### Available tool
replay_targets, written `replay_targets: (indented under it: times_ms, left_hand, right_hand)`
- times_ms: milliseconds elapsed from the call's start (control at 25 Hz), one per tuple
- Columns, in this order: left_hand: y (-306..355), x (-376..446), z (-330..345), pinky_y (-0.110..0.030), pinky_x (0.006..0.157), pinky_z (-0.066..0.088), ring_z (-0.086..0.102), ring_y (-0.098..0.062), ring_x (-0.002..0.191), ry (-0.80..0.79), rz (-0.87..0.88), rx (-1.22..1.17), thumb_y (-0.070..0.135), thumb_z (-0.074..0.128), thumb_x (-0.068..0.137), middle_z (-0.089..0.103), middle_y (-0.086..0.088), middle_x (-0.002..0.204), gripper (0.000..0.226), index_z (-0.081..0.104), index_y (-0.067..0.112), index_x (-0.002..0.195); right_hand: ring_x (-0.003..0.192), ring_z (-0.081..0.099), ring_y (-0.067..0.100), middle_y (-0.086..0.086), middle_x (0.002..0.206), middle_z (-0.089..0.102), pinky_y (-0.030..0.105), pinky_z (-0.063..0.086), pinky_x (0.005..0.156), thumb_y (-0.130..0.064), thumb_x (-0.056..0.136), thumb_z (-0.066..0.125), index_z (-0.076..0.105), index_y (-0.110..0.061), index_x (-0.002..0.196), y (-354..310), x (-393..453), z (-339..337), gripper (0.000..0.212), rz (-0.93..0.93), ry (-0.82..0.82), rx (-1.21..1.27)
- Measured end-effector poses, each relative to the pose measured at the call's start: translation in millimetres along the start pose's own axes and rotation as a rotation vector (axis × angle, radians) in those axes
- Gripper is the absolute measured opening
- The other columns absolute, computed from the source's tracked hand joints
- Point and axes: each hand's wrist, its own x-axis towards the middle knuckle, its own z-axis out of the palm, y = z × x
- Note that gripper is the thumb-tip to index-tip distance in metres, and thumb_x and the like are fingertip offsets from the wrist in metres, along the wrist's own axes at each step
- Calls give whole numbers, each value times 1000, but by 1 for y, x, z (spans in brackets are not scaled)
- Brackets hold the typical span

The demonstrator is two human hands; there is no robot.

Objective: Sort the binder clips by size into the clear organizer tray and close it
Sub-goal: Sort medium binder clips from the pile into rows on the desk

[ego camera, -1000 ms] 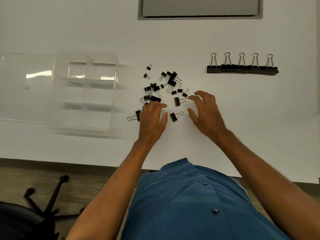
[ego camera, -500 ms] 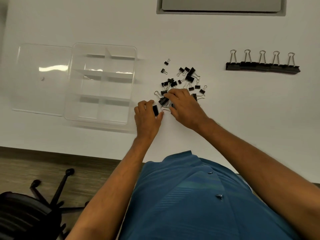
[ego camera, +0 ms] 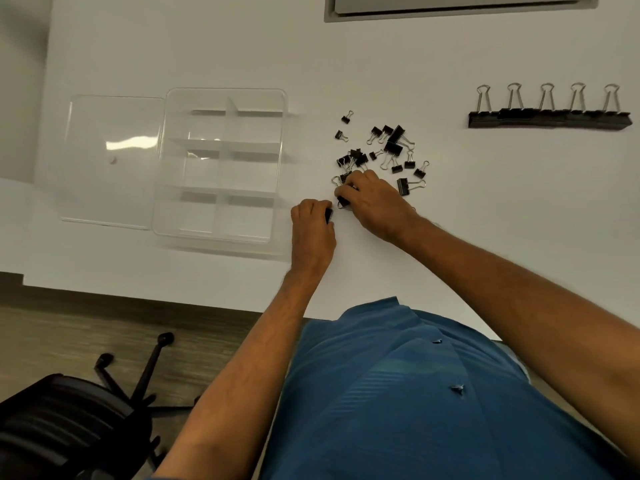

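Compared with half a second earlier, the left hand (ego camera: 313, 225) has closed further round a small black clip (ego camera: 328, 215), curled almost to a fist. The right hand (ego camera: 375, 206) remains at the near edge of the loose pile of binder clips (ego camera: 379, 152), fingers bent, pinching another black clip (ego camera: 343, 201). The clear organizer tray (ego camera: 221, 164) lies open on the white surface (ego camera: 450, 220) left of the hands, its compartments bare, lid (ego camera: 110, 161) folded out leftward. Five large clips (ego camera: 549, 114) stand in a row far right.
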Motion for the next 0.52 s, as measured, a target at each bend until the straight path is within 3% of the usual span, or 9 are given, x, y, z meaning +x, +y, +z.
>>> replay_targets:
  times_ms: [160, 280, 400, 520]
  left_hand:
    - [0, -5, 5, -38, 95, 47, 52, -29, 108, 30, 74, 55, -5, 58, 94, 62, -14, 109, 23, 66, 2, 114]
    - [8, -10, 5, -31, 107, 41, 50, -28, 116, 124, 80, 55, -8, 59, 92, 63, -13, 114, 30, 65, 3, 119]
    - [32, -11, 0, -18, 103, 34, 48, -22, 116, 181, 102, 38, -2, 60, 94, 62, -6, 117, 33, 61, 10, 125]
    - [69, -5, 5, -18, 98, 39, 47, -16, 114, 179, 156, -13, 1, 59, 94, 61, 0, 119, 36, 60, 14, 128]
  right_hand:
    - [87, 50, 28, 14, 105, 56, 38, 43, 60, 9, 80, 65, 60, -9, 114, 2, -2, -12, 39, -16, -33, 30]
    - [90, 47, 26, 13, 110, 54, 35, 42, 63, 11, 80, 63, 57, -9, 119, 5, -14, -26, 45, -16, 8, 69]
    - [98, 48, 24, 10, 117, 53, 36, 48, 74, 4, 88, 62, 55, -10, 124, 16, -38, -41, 39, 21, 98, 159]
    - [109, 49, 19, 3, 122, 48, 36, 53, 83, -9, 94, 64, 55, -14, 121, 45, -74, -59, 29, 165, 162, 318]
